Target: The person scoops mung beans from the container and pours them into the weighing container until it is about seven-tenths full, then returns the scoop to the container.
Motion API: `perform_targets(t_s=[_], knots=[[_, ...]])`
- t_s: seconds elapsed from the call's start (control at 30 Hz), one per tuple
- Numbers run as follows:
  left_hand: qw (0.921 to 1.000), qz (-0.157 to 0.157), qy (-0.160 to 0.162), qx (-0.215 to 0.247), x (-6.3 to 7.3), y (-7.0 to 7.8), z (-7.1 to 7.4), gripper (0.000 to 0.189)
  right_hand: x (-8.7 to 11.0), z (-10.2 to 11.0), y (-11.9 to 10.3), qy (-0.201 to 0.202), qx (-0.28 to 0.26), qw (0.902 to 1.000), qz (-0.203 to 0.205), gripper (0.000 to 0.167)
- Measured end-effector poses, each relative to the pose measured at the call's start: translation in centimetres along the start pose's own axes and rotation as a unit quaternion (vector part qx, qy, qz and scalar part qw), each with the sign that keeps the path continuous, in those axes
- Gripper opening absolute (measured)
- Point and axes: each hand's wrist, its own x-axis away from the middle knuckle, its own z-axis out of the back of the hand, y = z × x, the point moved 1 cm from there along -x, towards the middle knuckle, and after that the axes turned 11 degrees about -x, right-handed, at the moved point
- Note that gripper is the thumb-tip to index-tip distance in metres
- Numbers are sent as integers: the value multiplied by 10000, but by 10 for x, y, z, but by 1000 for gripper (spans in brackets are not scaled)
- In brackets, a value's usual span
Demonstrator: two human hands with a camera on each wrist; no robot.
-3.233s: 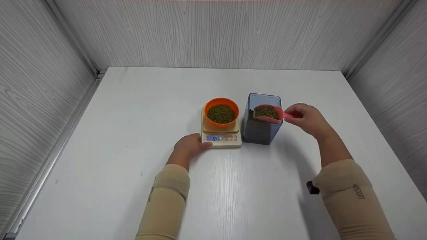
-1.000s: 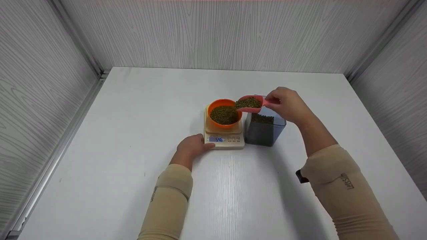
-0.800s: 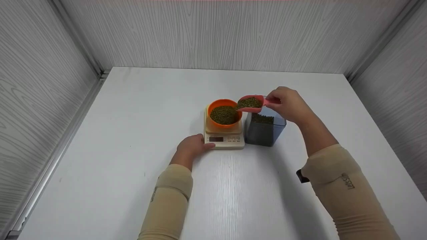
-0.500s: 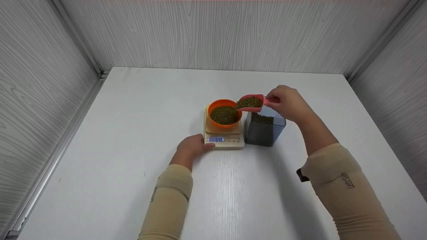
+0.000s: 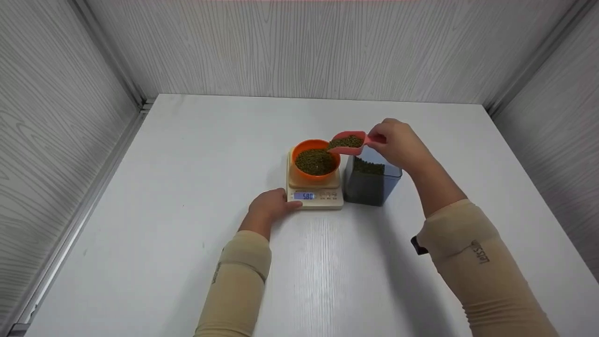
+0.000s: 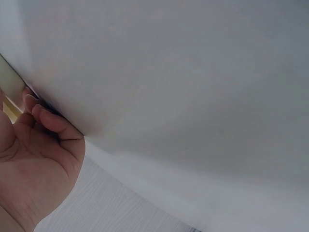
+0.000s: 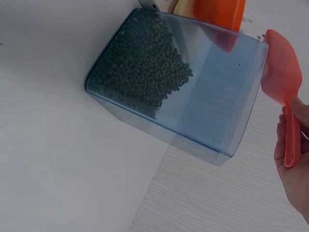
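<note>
My right hand (image 5: 395, 142) pinches the handle of a pink scoop (image 5: 348, 150) holding mung beans. The scoop's lip reaches over the right rim of an orange bowl (image 5: 310, 177), where beans slide off it. Mung beans (image 5: 314, 162) fill much of the bowl, which stands on a cream digital kitchen scale (image 5: 323, 204). The lit display (image 5: 304, 195) seems to read 580. At the scale's front left corner, my left hand (image 5: 267, 206) grips the edge, thumb on top. In the left wrist view, the curled fingers (image 6: 50, 121) meet the scale's side.
A tall translucent blue-grey container (image 5: 367, 189) stands close to the scale's right side, below my right hand. More beans (image 7: 145, 63) lie inside it, seen through its wall. White wood-grain panels enclose the white table (image 5: 210, 140) at the back and both sides.
My right hand has carried the filled scoop left from above the container to the bowl and tipped it. Beans in the scoop have lessened. The display number has changed; my left hand holds its place.
</note>
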Motion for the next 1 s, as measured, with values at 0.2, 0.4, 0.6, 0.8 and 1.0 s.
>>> perform_targets(t_s=[0.2, 0.4, 0.6, 0.8, 1.0], knots=[[9999, 17, -1, 113, 1, 0, 0, 49, -3, -3, -6, 84, 244, 9996, 89, 17], [10000, 20, -12, 66, 0, 0, -1, 50, -4, -6, -9, 145, 414, 9989, 146, 16], [10000, -21, 22, 39, -1, 0, -1, 49, -5, -7, -14, 138, 495, 9985, 174, 17], [9998, -89, 100, -175, 1, 2, 0, 45, -5, -9, -18, 175, 628, 9976, 237, 17], [9998, -89, 113, -169, 2, 2, 0, 44, -6, -10, -21, 115, 680, 9975, 153, 18]])
